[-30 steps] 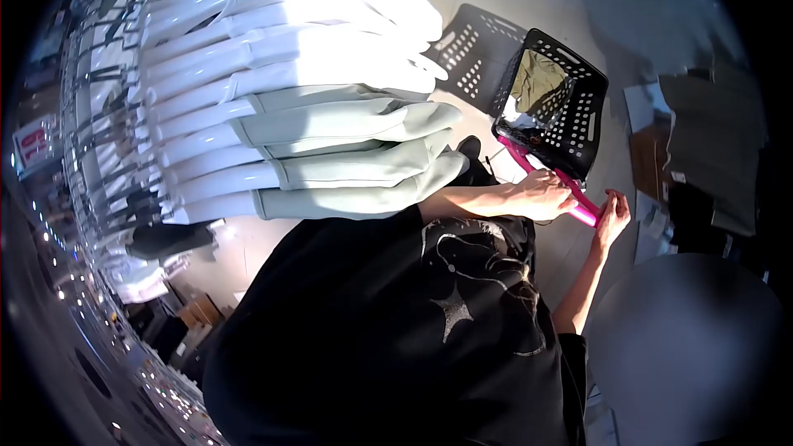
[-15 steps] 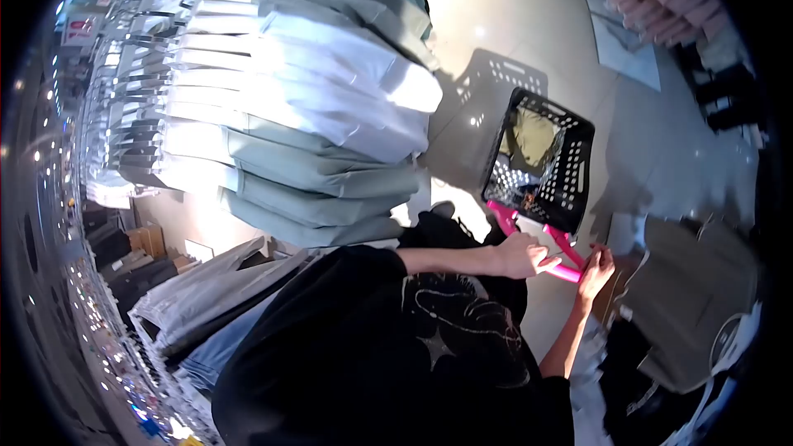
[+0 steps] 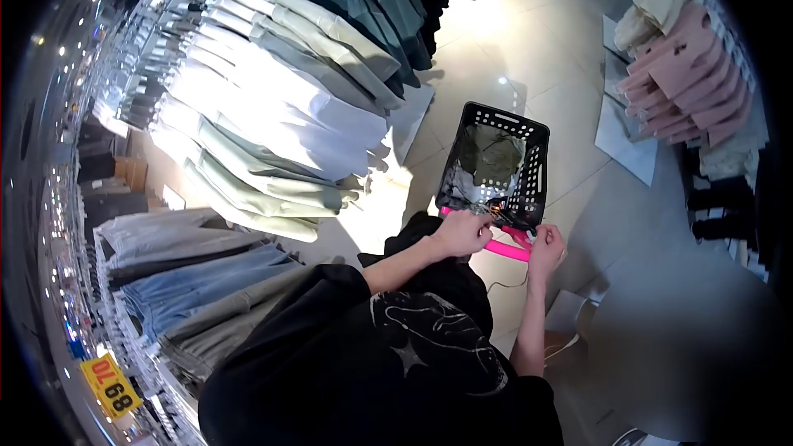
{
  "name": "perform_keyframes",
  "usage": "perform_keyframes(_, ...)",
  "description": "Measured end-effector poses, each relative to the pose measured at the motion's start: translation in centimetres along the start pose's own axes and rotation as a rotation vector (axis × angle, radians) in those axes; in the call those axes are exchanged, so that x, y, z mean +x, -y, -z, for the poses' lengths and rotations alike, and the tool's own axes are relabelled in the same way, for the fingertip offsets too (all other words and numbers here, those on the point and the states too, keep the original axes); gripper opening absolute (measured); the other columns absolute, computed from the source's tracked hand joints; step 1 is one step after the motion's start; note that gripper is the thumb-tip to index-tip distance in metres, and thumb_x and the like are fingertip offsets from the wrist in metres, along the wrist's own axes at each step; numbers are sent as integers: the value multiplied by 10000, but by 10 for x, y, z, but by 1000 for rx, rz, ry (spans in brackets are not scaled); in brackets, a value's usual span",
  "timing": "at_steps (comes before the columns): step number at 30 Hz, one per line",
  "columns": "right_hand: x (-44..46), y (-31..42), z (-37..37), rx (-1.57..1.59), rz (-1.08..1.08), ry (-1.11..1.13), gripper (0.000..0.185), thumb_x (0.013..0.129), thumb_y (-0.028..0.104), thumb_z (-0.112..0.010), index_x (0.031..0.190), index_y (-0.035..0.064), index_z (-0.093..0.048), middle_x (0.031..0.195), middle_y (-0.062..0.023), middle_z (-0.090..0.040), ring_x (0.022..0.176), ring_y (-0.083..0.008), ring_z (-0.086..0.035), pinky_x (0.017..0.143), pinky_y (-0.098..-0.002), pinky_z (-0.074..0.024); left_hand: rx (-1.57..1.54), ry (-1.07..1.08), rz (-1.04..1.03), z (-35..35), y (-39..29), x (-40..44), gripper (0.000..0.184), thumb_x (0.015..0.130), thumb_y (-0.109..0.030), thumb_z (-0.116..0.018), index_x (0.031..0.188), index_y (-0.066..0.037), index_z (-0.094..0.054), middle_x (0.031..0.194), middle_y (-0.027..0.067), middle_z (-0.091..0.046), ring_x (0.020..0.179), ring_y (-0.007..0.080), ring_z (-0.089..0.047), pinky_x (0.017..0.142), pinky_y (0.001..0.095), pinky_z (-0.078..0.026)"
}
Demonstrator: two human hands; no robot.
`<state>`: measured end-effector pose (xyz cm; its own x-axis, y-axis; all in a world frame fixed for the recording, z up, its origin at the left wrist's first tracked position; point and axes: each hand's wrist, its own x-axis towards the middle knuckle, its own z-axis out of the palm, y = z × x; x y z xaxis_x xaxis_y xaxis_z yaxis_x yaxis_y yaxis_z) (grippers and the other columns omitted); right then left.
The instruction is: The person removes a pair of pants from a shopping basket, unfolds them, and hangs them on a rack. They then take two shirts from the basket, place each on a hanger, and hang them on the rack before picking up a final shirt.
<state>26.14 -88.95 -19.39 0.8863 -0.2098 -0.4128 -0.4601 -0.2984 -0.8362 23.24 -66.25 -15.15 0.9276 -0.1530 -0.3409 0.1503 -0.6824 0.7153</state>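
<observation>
A black perforated basket [image 3: 537, 167] has a bright pink handle [image 3: 506, 251] at its near end, and olive-green cloth [image 3: 487, 157] and other small dark items lie inside it. Over the left part of the handle, my left hand [image 3: 462, 234] is closed, its fingertips pinched at something thin and dark. At the handle's right end, my right hand [image 3: 546, 249] has its fingers bent together at the basket's near rim; what they pinch is too small to tell. A thin cord [image 3: 512, 285] hangs between my wrists.
Racks of white, pale green and dark teal garments [image 3: 363, 0] stand on the left, with jeans [image 3: 206, 277] below them. Pink garments [image 3: 690, 74] hang at the upper right. A yellow price sign [image 3: 111, 386] is at the lower left. A grey blur covers the lower right.
The view has shifted along the racks, and more jeans and pink garments show. The basket and both hands sit further left in view. My hands have come nearer the basket's near rim.
</observation>
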Motion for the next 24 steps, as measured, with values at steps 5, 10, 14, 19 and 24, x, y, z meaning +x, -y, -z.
perform_keyframes(5,66,19,-20,-18,22,26,130,973,53,-586,917,-26,-673,743,-50,-630,656,-103,-610,577,-262,-529,-63,-147,-32,8,17,56,129,818,-145,-586,826,-33,-649,633,182,-632,607,394,-656,612,498,-538)
perform_keyframes(10,155,15,-45,-120,61,25,141,954,63,-591,881,-26,-672,707,-47,-610,634,-107,-560,561,-292,-440,-45,-302,-73,27,39,139,103,779,-110,-569,803,-46,-646,620,177,-620,588,396,-642,596,513,-530)
perform_keyframes(14,224,48,-78,-149,111,-6,166,944,110,-609,867,-20,-676,663,-44,-582,596,-109,-516,543,-305,-386,-79,-328,28,54,48,207,126,796,-145,-577,812,-58,-667,655,183,-646,634,414,-657,629,538,-540)
perform_keyframes(19,303,71,-101,-148,102,1,185,932,102,-587,851,-35,-680,623,-47,-560,552,-106,-491,507,-317,-359,-73,-266,86,81,62,291,157,830,-165,-574,836,-46,-677,720,213,-675,725,435,-677,706,548,-543)
perform_keyframes(24,393,86,-129,-146,162,6,200,937,105,-579,839,-43,-670,617,-42,-547,536,-98,-477,492,-316,-340,-186,-370,115,103,69,368,163,836,-175,-594,846,-38,-680,769,200,-697,770,427,-688,722,543,-534)
